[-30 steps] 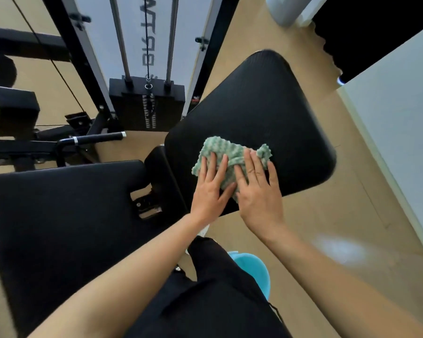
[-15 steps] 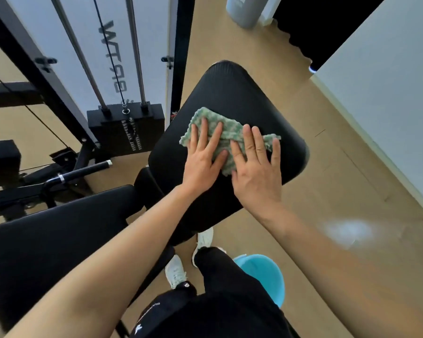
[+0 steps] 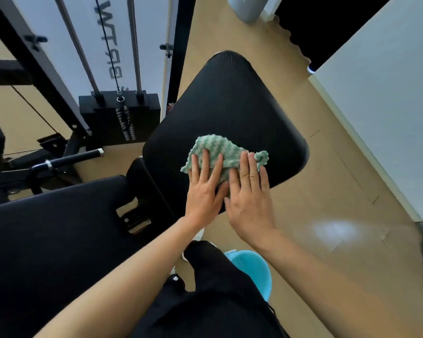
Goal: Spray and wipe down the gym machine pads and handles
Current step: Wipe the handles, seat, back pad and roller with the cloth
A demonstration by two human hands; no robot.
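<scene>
Both hands point(image 3: 226, 191) and cloth point(image 3: 224, 153) now nearer the pad's point(image 3: 230, 101) near edge.

- Both forearms were bare, with no sleeves in view
- The left hand point(image 3: 204, 191) and right hand point(image 3: 249, 201) wore no gloves
- Black trousers point(image 3: 215, 301) covered the legs
- White shoes point(image 3: 200, 234) showed

The pad point(image 3: 230, 111) is the landmark. Its far half lies bare beyond the cloth point(image 3: 220, 152), open to a sweep. Both hands, left hand point(image 3: 203, 191) and right hand point(image 3: 249, 201), press flat on the cloth at its near edge. Right of the pad, open floor point(image 3: 327, 181). Left of it stand the weight stack point(image 3: 120, 115) and a handle point(image 3: 73, 158); a bucket point(image 3: 252, 269) sits below its near edge.
</scene>
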